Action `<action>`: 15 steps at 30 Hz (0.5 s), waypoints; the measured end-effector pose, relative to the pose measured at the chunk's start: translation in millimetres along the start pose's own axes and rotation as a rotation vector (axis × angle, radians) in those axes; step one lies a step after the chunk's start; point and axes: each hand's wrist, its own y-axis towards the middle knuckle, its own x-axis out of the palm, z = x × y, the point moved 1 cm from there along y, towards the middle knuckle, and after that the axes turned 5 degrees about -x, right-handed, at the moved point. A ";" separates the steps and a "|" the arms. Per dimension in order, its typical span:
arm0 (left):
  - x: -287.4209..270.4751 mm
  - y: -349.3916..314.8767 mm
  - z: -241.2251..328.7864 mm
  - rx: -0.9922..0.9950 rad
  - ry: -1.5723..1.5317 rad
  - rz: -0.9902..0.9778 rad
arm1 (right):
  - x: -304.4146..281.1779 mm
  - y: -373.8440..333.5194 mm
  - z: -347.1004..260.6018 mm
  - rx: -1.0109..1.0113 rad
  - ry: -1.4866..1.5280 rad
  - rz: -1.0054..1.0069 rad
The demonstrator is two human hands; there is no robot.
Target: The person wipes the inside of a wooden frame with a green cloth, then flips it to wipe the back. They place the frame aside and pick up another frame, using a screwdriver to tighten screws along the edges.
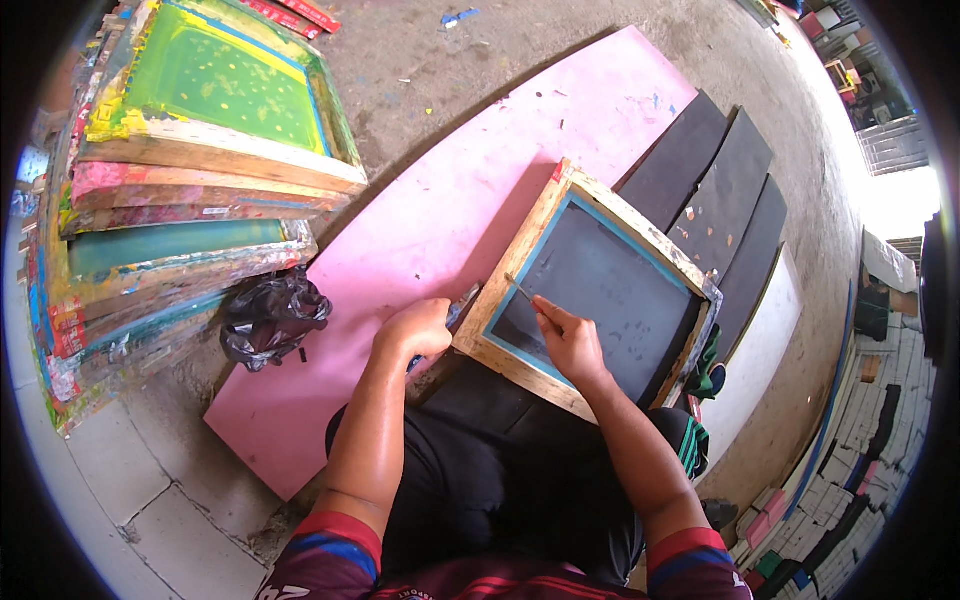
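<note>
A wooden screen-printing frame rests tilted over my lap, its dark mesh bordered in teal. My right hand is over the mesh, pinching a thin, stick-like tool whose tip meets the frame's left inner edge. Just left of the frame, my left hand is closed in a fist. Something narrow shows between that fist and the frame, and a small bluish end peeks out under it; the fingers hide what it is.
A long pink board lies on the floor beneath the frame. Used screen frames are stacked at the left, beside a black plastic bag. Dark panels and a white board lie to the right. Stacked slabs stand at the far right.
</note>
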 end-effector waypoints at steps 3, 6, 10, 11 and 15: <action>-1.9 -3.0 4.1 0.016 0.046 -0.010 | 5.4 7.3 30.0 0.000 0.185 -0.007; -3.9 -4.1 3.6 -0.034 0.022 -0.043 | 4.7 0.0 18.9 -0.211 -0.199 0.057; -3.4 0.7 6.6 -0.023 -0.010 -0.019 | 15.0 7.8 46.4 -0.200 0.166 0.091; -1.6 -0.1 3.7 -0.030 -0.044 -0.006 | 13.4 8.6 41.0 -0.016 0.291 0.020; 2.2 5.0 -4.2 0.006 -0.040 0.010 | 5.4 6.0 19.7 0.006 0.182 0.013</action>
